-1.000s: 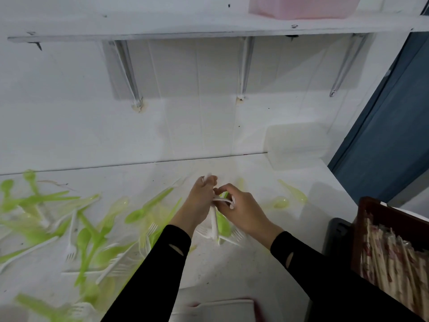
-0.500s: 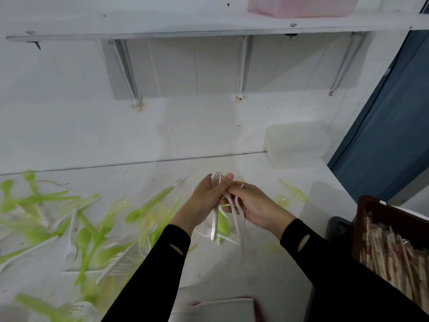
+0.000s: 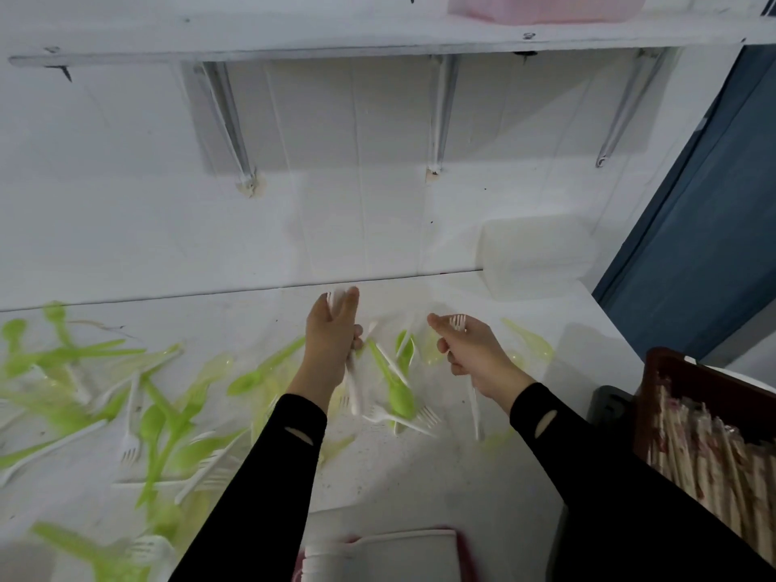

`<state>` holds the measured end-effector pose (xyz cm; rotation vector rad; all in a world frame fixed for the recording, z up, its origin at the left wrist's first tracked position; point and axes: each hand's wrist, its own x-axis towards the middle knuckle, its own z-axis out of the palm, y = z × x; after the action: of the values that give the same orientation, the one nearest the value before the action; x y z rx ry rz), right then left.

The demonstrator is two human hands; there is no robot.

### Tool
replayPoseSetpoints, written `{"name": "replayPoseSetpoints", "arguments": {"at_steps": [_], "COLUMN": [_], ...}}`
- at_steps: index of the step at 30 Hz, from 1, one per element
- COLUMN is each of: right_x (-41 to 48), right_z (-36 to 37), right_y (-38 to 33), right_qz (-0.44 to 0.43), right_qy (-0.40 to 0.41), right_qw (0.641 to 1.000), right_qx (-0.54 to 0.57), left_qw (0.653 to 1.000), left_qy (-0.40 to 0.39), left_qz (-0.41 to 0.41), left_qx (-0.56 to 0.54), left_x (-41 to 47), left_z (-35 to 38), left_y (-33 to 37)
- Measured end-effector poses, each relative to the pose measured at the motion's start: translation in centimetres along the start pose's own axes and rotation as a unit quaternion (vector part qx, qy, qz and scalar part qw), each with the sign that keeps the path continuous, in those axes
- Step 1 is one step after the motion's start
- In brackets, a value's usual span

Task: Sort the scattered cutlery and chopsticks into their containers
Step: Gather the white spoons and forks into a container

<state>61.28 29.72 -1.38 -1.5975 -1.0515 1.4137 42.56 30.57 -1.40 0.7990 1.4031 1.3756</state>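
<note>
Chopsticks [image 3: 705,451] in paper wrappers stand packed in a dark brown crate [image 3: 672,371] at the near right, and a white container [image 3: 403,552] shows at the bottom edge. Two black sleeves reach out over the white bench [image 3: 420,476]. The left grip [image 3: 331,342] is clenched round a bundle of white forks [image 3: 355,392], tines poking up past the fingertips and handles hanging below the palm. Apart from it, the right grip [image 3: 474,354] curls round a single white fork [image 3: 457,322], tines up, its handle blurred beneath the wrist. Between and under the hands lie a green spoon [image 3: 399,396] and loose white forks. More green spoons [image 3: 159,417] and forks are scattered across the bench to the left. Further back, a translucent tub [image 3: 533,258] sits against the wall, with a shelf [image 3: 378,31] above carrying a pink box [image 3: 546,6].
</note>
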Motion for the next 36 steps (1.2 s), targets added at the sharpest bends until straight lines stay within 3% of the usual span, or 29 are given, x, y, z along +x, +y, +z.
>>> {"name": "replayPoseSetpoints", "arguments": {"at_steps": [2,4,6,8,9,12,15,18,20,22,24,25,29,36], "right_x": [0.0,0.0,0.0,-0.5,-0.9,-1.2,-0.9,-0.8,-0.6,0.0,0.5,0.7,0.9,1.2], "right_z": [0.1,0.1,0.1,0.0,0.0,0.0,0.4,0.5,0.3,-0.2,-0.7,-1.0,-2.1,-2.6], "right_y": [0.3,0.6,1.3,1.7,1.8,2.5,3.1,2.9,2.5,2.0,1.2,0.9,-0.2,-0.8], "right_qz": [-0.023,-0.019,-0.001,0.015,0.025,0.043,0.043,0.052,0.047,0.025,-0.039,-0.077,-0.171,-0.236], "right_qy": [-0.017,-0.069,-0.122,-0.144,-0.148,-0.147,-0.162,-0.174,-0.150,-0.101,-0.020,0.024,0.145,0.191], "right_qw": [0.996,0.979,0.924,0.852,0.835,0.831,0.822,0.836,0.866,0.911,0.939,0.948,0.966,0.952], "right_qx": [-0.079,-0.190,-0.362,-0.502,-0.529,-0.535,-0.545,-0.518,-0.475,-0.400,-0.340,-0.307,-0.128,-0.041], "left_qw": [0.980,0.916,0.841,0.764,0.731,0.685,0.695,0.739,0.797,0.880,0.947,0.964,0.989,0.996], "left_qy": [-0.027,-0.074,-0.112,-0.130,-0.137,-0.158,-0.173,-0.187,-0.197,-0.194,-0.181,-0.171,-0.129,-0.036], "left_qz": [0.029,0.053,0.021,-0.034,-0.056,-0.079,-0.083,-0.076,-0.045,-0.038,-0.055,-0.050,0.001,0.038], "left_qx": [0.196,0.390,0.528,0.631,0.666,0.707,0.693,0.643,0.570,0.432,0.260,0.196,0.069,-0.071], "left_x": [0.4,0.6,0.4,-0.2,-0.5,-1.0,-0.9,-0.5,-0.1,-0.1,-0.1,-0.1,0.2,0.5], "left_z": [-0.9,-2.0,-2.8,-3.3,-3.4,-3.0,-2.7,-2.7,-3.0,-2.9,-2.4,-2.2,-1.6,-1.9], "left_y": [-0.1,-0.8,-1.8,-2.4,-2.6,-3.1,-3.8,-3.6,-3.1,-2.4,-1.9,-1.8,-1.6,-0.9]}}
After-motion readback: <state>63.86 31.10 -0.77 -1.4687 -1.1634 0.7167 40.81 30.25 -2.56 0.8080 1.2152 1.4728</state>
